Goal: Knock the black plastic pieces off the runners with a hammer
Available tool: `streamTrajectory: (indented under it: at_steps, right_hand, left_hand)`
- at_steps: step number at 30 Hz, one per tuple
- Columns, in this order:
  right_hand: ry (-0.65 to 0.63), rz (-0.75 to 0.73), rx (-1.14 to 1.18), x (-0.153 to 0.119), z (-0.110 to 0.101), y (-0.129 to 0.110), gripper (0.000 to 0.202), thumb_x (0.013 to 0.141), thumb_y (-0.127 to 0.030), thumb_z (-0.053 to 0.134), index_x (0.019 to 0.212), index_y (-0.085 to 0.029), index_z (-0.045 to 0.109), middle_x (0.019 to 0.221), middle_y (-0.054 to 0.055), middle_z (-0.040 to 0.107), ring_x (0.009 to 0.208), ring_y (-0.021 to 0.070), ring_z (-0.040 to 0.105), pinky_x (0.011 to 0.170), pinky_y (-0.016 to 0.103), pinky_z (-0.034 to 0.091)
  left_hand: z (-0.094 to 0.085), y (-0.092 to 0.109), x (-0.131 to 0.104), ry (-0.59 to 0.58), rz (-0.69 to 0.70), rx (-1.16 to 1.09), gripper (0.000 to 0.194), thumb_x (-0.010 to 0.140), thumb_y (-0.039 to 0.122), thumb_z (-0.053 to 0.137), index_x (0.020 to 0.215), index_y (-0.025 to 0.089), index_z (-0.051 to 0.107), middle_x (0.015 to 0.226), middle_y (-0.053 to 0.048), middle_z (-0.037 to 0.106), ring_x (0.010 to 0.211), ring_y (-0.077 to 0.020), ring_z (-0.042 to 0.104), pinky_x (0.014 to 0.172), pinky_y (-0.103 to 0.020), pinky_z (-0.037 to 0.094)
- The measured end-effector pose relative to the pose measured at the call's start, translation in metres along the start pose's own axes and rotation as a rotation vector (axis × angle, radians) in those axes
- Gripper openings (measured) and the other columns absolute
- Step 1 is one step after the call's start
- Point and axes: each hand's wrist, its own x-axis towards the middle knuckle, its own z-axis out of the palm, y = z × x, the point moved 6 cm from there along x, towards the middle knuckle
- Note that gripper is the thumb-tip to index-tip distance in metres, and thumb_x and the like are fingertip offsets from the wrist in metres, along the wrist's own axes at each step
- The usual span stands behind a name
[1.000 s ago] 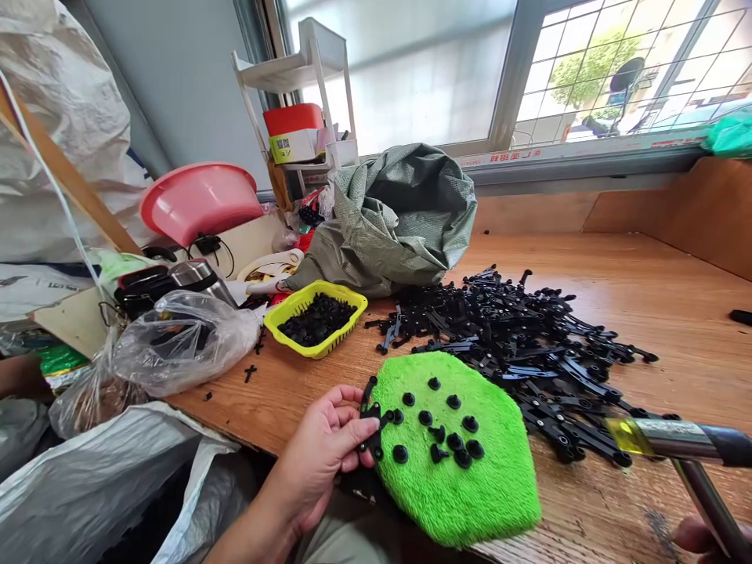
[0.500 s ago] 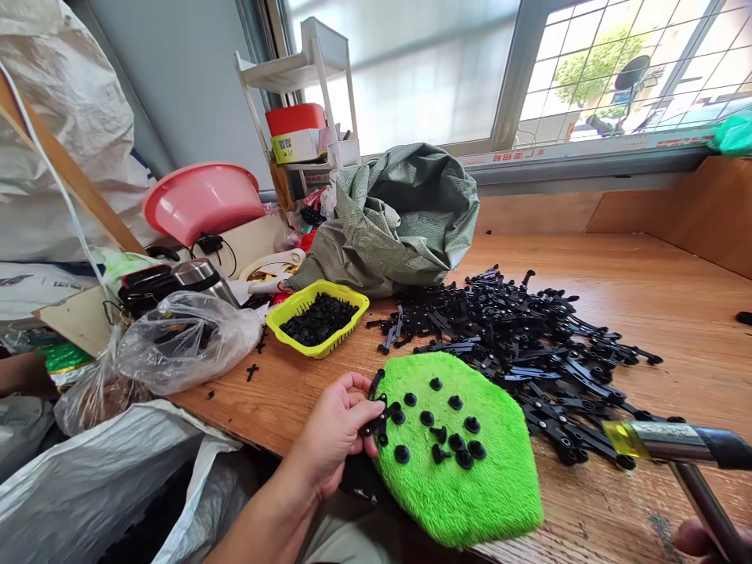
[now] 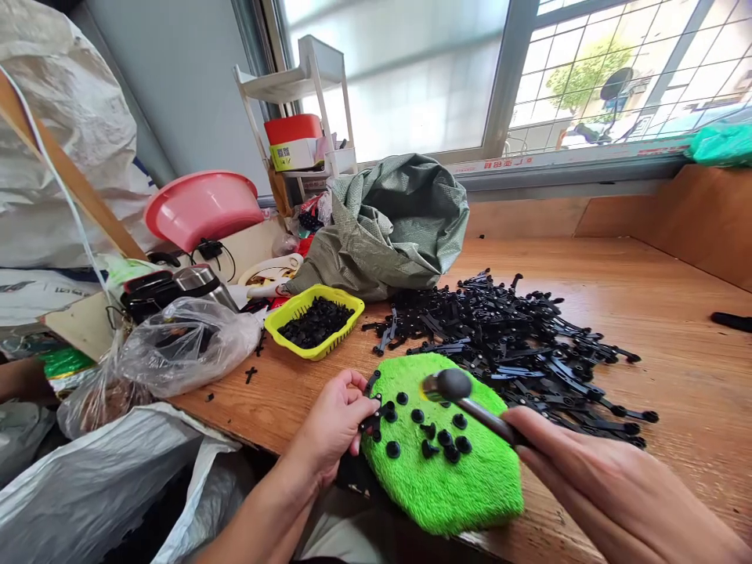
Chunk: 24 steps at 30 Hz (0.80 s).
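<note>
My left hand [image 3: 332, 423] pinches a black plastic bracket [image 3: 376, 411] at the left edge of a fuzzy green pad [image 3: 464, 486] on the wooden table [image 3: 675, 313]. Several black round studs [image 3: 438, 439] lie on the pad. My right hand [image 3: 611, 493] grips the handle of a small metal hammer, and the hammer head [image 3: 450, 385] hovers over the pad's far part, just right of the bracket.
A big heap of black brackets [image 3: 511, 337] lies beyond the pad. A yellow basket [image 3: 314, 321] of black studs, a grey-green sack [image 3: 388, 223], a clear plastic bag [image 3: 182, 341], a pink basin [image 3: 203, 207] and a white shelf [image 3: 305, 102] crowd the left and back.
My right hand has swung the hammer in from the right edge, so its head is over the green pad. My left hand has kept the bracket at the pad's edge.
</note>
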Motion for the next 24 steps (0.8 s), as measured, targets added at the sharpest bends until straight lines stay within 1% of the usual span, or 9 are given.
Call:
streamTrajectory:
  at_steps: [1, 3, 5, 7, 11, 15, 19, 21, 24]
  right_hand:
    - [-0.012, -0.042, 0.010, 0.017, 0.001, -0.010, 0.027, 0.098, -0.029, 0.021, 0.110, -0.024, 0.045, 0.087, 0.005, 0.067, 0.066, 0.0193, 0.065, 0.046, 0.025, 0.047]
    - [-0.051, -0.049, 0.021, 0.039, 0.009, -0.020, 0.029, 0.097, -0.024, 0.018, 0.098, -0.020, 0.047, 0.077, 0.005, 0.066, 0.056, 0.0188, 0.063, 0.039, 0.026, 0.042]
    - [-0.158, -0.017, -0.008, 0.046, 0.023, -0.021, 0.030, 0.093, -0.017, 0.019, 0.090, -0.019, 0.048, 0.065, 0.004, 0.064, 0.050, 0.0198, 0.061, 0.037, 0.027, 0.039]
    - [-0.238, -0.004, -0.044, 0.043, 0.034, -0.019, 0.027, 0.089, -0.014, 0.021, 0.085, -0.020, 0.048, 0.057, 0.003, 0.060, 0.046, 0.0209, 0.059, 0.038, 0.028, 0.036]
    - [-0.147, 0.070, 0.066, 0.037, 0.029, -0.014, 0.023, 0.091, -0.018, 0.021, 0.082, -0.023, 0.041, 0.057, 0.000, 0.055, 0.045, 0.0180, 0.054, 0.043, 0.027, 0.033]
    - [-0.309, 0.067, 0.010, 0.034, 0.039, -0.019, 0.019, 0.084, -0.012, 0.024, 0.079, -0.023, 0.039, 0.052, -0.001, 0.052, 0.042, 0.0200, 0.051, 0.040, 0.029, 0.025]
    - [-0.294, 0.160, 0.063, 0.036, 0.040, -0.016, 0.021, 0.092, -0.020, 0.020, 0.083, -0.022, 0.039, 0.060, 0.000, 0.053, 0.050, 0.0189, 0.053, 0.046, 0.028, 0.030]
    - [-0.345, 0.182, 0.042, 0.037, 0.044, -0.015, 0.020, 0.090, -0.018, 0.021, 0.082, -0.021, 0.039, 0.058, 0.001, 0.052, 0.049, 0.0201, 0.053, 0.045, 0.028, 0.028]
    - [-0.423, 0.143, 0.000, 0.038, 0.046, -0.018, 0.018, 0.087, -0.016, 0.025, 0.080, -0.021, 0.040, 0.056, 0.001, 0.051, 0.047, 0.0220, 0.052, 0.044, 0.030, 0.024]
  left_hand:
    - [0.000, 0.000, 0.000, -0.005, 0.001, 0.013, 0.031, 0.057, 0.032, 0.059, 0.075, 0.018, 0.037, 0.048, 0.010, 0.040, 0.032, -0.0022, 0.025, 0.025, -0.010, 0.017]
    - [0.000, 0.001, 0.001, -0.007, 0.003, 0.034, 0.031, 0.057, 0.032, 0.057, 0.075, 0.019, 0.036, 0.048, 0.010, 0.040, 0.031, -0.0020, 0.024, 0.025, -0.010, 0.016]
    - [0.000, 0.001, 0.001, -0.005, 0.004, 0.039, 0.032, 0.056, 0.031, 0.057, 0.076, 0.019, 0.036, 0.048, 0.010, 0.040, 0.032, -0.0023, 0.024, 0.025, -0.010, 0.016]
    - [0.000, 0.002, 0.002, -0.004, 0.000, 0.033, 0.033, 0.054, 0.031, 0.057, 0.076, 0.019, 0.036, 0.048, 0.010, 0.039, 0.032, -0.0027, 0.025, 0.025, -0.010, 0.018]
    - [0.000, 0.002, 0.001, -0.003, -0.014, 0.028, 0.035, 0.052, 0.032, 0.058, 0.076, 0.019, 0.036, 0.048, 0.010, 0.038, 0.033, -0.0028, 0.026, 0.025, -0.010, 0.017]
    - [-0.002, 0.004, 0.002, 0.007, -0.020, 0.046, 0.037, 0.051, 0.033, 0.058, 0.076, 0.020, 0.036, 0.049, 0.009, 0.039, 0.037, -0.0050, 0.033, 0.024, -0.010, 0.017]
    - [-0.002, 0.003, 0.003, -0.008, -0.037, 0.058, 0.035, 0.051, 0.033, 0.058, 0.076, 0.019, 0.036, 0.046, 0.010, 0.037, 0.035, -0.0046, 0.030, 0.024, -0.010, 0.016]
    - [-0.002, 0.003, 0.003, -0.016, -0.043, 0.064, 0.034, 0.052, 0.032, 0.058, 0.075, 0.019, 0.036, 0.046, 0.010, 0.037, 0.035, -0.0041, 0.029, 0.025, -0.010, 0.015]
    - [-0.002, 0.002, 0.003, -0.001, -0.047, 0.048, 0.035, 0.050, 0.031, 0.058, 0.074, 0.019, 0.036, 0.047, 0.010, 0.037, 0.036, -0.0046, 0.032, 0.025, -0.010, 0.015]
